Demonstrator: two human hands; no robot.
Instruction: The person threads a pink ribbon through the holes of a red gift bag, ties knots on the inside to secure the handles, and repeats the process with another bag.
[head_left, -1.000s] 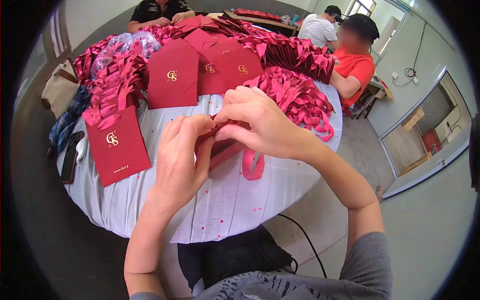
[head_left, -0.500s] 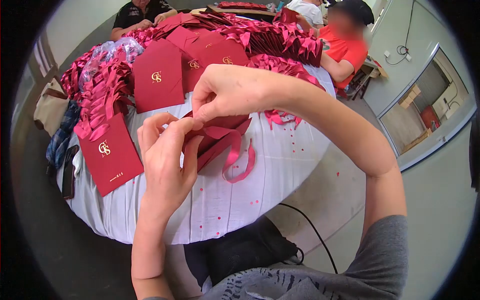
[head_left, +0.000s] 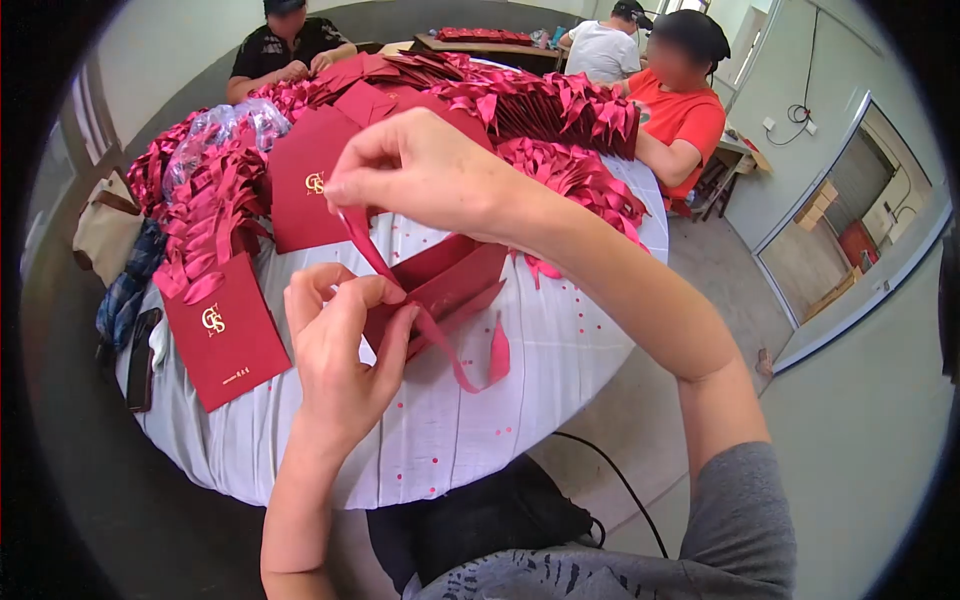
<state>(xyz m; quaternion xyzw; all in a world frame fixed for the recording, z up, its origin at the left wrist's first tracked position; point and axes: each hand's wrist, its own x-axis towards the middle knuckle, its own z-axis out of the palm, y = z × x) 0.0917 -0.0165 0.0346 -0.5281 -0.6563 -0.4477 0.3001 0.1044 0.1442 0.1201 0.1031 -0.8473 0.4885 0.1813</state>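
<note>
A dark red paper gift bag (head_left: 465, 285) stands open-topped on the table in front of me. My left hand (head_left: 340, 350) pinches its near-left rim, with the ribbon passing at the fingertips. Above and beyond it, my right hand (head_left: 420, 170) has thumb and finger closed on one end of the pink-red ribbon (head_left: 430, 330). That end is stretched up from the bag's rim, while the rest loops down loosely over the bag's near side. Where the ribbon enters the bag is hidden by my left fingertips.
One finished-looking red bag (head_left: 225, 335) with a gold logo lies at the left, near a phone (head_left: 143, 360). Piles of ribboned bags (head_left: 570, 110) cover the far side. Clear plastic wrap (head_left: 215, 135) lies among them. Co-workers sit around the white-clothed table (head_left: 330, 475).
My right hand has moved up and left, away from my left fingertips, drawing the ribbon end out. My left hand stays at the bag's rim.
</note>
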